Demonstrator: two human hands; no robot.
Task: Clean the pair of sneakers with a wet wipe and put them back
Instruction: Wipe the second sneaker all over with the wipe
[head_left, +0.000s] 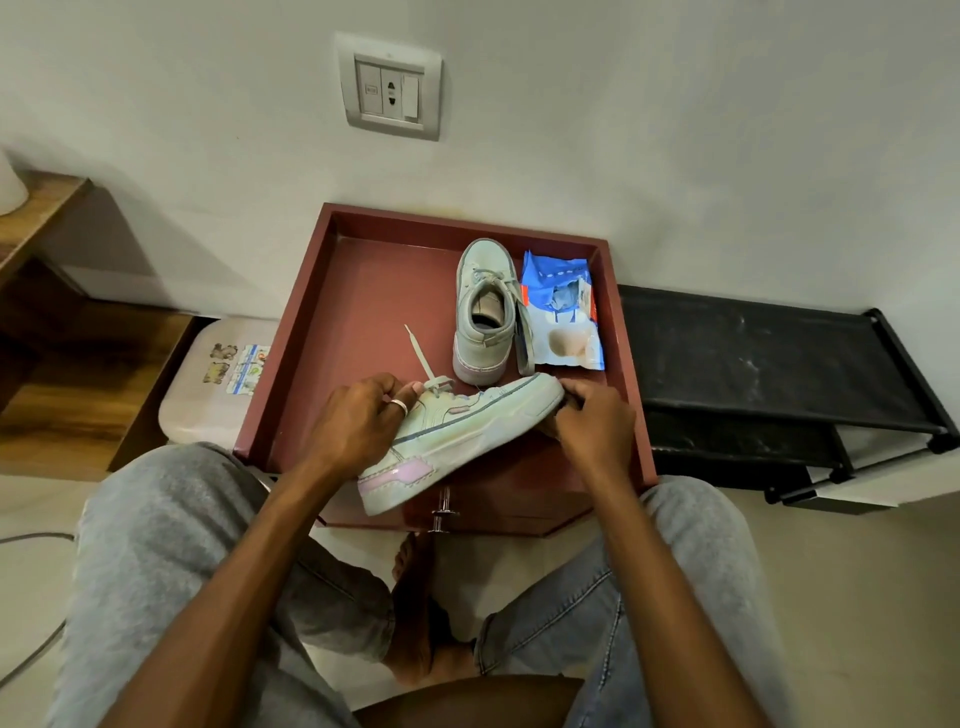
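Note:
A pale mint sneaker with a pink heel patch lies on its side over the near part of a dark red drawer. My left hand grips its collar by the laces, a ring on one finger. My right hand is curled round its toe; any wipe under the fingers is hidden. The second sneaker stands upright farther back in the drawer, toe toward the wall. Beside it on the right lies a blue and white wet wipe pack.
A black shoe rack stands to the right of the drawer. A white lidded bin with stickers sits to its left, next to wooden furniture. A wall socket is above. My knees and feet are below.

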